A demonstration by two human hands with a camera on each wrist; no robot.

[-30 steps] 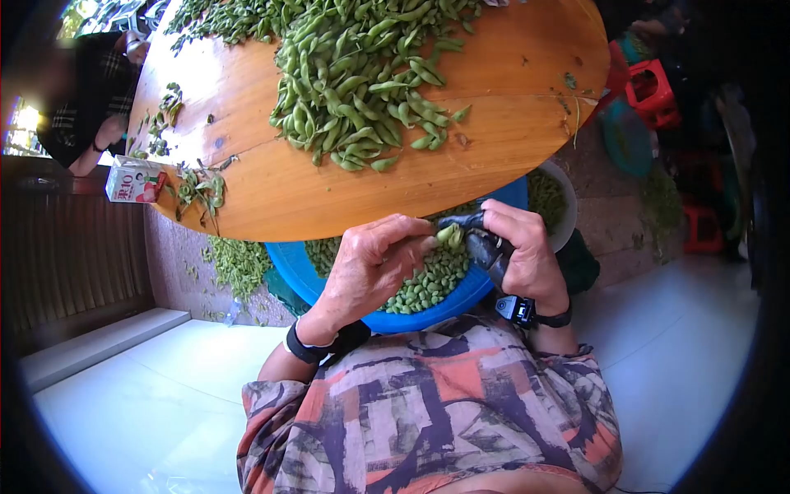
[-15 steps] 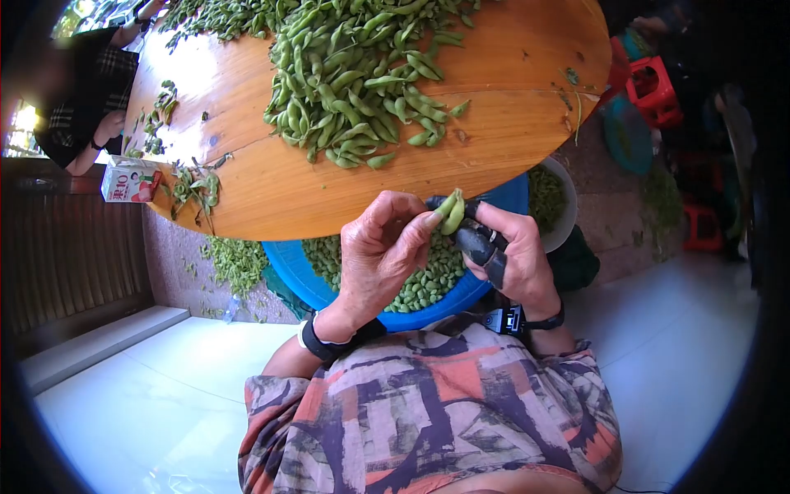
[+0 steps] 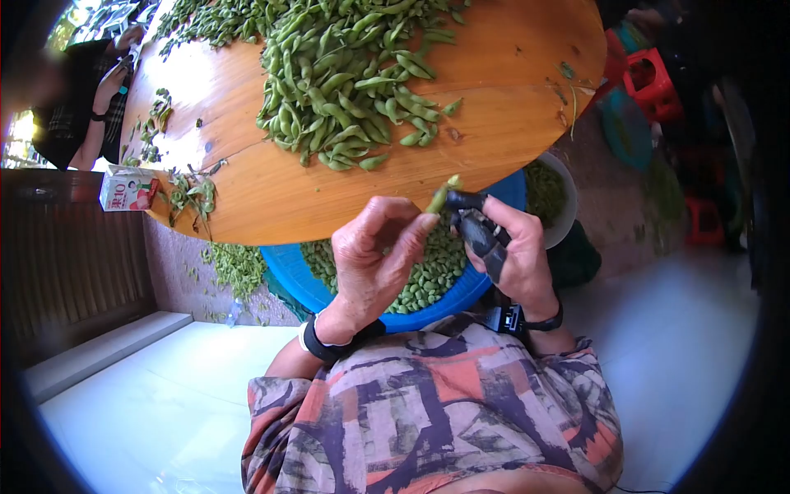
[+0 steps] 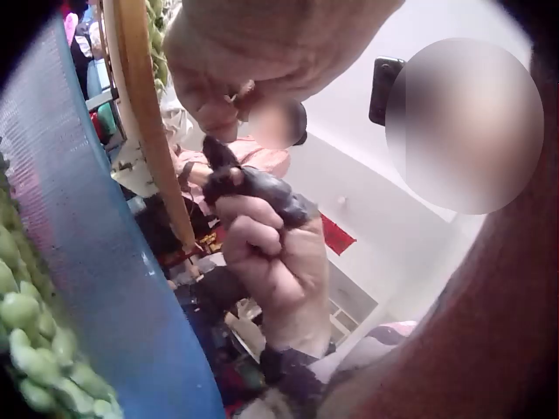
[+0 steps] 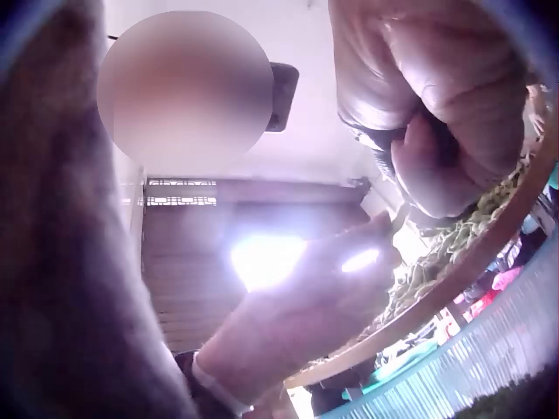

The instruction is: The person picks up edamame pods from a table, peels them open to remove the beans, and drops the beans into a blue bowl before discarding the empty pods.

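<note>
One green pod (image 3: 439, 200) is pinched at its lower end by the left hand (image 3: 370, 259), its long axis slanting up and away from the body, free tip leaning rightward. The right hand (image 3: 520, 259) sits just beside the pod's right flank, fingers bent, at least two black finger covers (image 3: 477, 237) facing it; whether it grips the pod too, I cannot tell. Of the two, the left is nearer. Beneath them is one blue basin (image 3: 284, 270) of green beans (image 3: 428, 281), too many to count; ahead, one wooden bench (image 3: 502, 103) bears a heap of pods (image 3: 337, 90), equally uncountable, and one carton (image 3: 123, 191) at its left edge.
</note>
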